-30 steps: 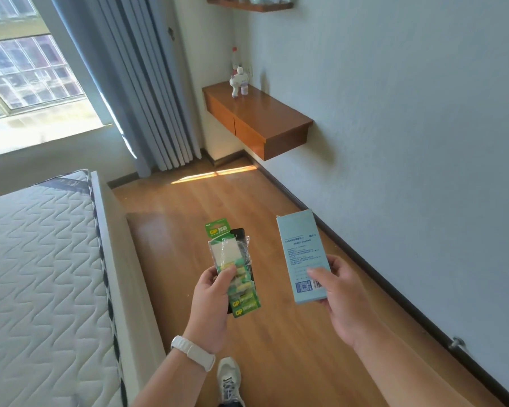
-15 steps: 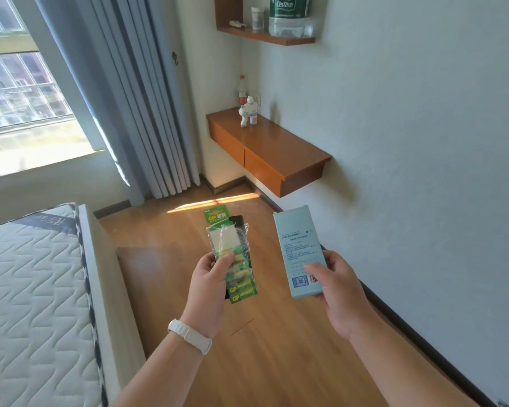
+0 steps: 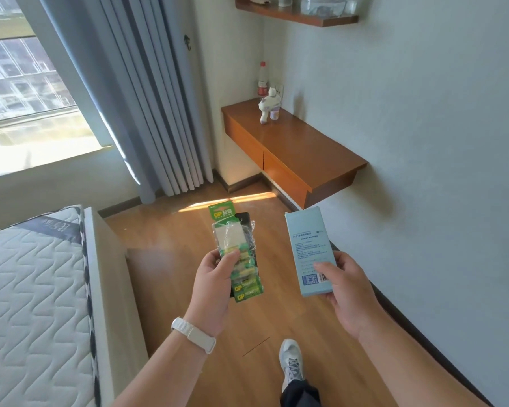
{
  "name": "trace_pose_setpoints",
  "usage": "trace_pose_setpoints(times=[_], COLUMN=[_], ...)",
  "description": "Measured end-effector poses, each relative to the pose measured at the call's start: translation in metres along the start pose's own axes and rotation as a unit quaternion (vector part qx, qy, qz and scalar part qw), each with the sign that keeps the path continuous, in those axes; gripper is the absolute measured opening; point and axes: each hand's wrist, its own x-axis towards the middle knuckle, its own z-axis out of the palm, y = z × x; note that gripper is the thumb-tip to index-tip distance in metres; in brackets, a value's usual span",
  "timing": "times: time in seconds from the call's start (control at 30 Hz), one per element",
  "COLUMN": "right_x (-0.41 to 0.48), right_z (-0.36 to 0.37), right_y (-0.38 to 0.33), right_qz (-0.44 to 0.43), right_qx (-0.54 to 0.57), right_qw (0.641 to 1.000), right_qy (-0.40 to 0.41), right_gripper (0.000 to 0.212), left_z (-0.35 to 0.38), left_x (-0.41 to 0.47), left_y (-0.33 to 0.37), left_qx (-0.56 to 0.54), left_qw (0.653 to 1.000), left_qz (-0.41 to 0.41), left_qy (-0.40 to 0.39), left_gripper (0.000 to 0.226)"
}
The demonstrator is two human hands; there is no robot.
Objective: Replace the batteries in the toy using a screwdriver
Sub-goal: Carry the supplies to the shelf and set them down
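Left hand (image 3: 215, 284) grips battery pack (image 3: 232, 239), right hand (image 3: 347, 289) blue box (image 3: 307, 245); toy (image 3: 268, 105), perhaps bottle (image 3: 262, 79), on desk (image 3: 306, 142).

**Battery pack, box and toy in view**

A green battery pack (image 3: 238, 259) is being held upright at lower centre. A pale blue box (image 3: 307, 248), printed with text, is leaning slightly left beside it. A small white-and-purple toy (image 3: 269, 106) is standing on the wooden shelf (image 3: 306, 148), upper centre.
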Motion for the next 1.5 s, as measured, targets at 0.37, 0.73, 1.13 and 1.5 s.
trace_pose_setpoints(times=[0.37, 0.73, 1.13, 1.5], right_x=[0.185, 0.303, 0.407, 0.498], right_z=[-0.004, 0.009, 0.068, 0.169], right_y=[-0.057, -0.105, -0.116, -0.155], right_qz=[0.011, 0.004, 0.011, 0.02], right_qx=[-0.003, -0.004, 0.004, -0.003], right_qw=[0.998, 0.997, 1.0, 0.999], right_qy=[-0.055, -0.076, -0.012, 0.048], right_gripper=[0.031, 0.036, 0.021, 0.016], left_z=[0.081, 0.15, 0.137, 0.101], left_x=[0.151, 0.254, 0.391, 0.539], left_y=[0.045, 0.093, 0.134, 0.205], left_qx=[0.014, -0.019, -0.005, 0.029], left_qw=[0.999, 0.999, 1.0, 0.997], left_qz=[-0.003, 0.02, -0.01, -0.042], left_qy=[0.045, 0.04, 0.0, -0.056], left_gripper=[0.027, 0.03, 0.029, 0.036])
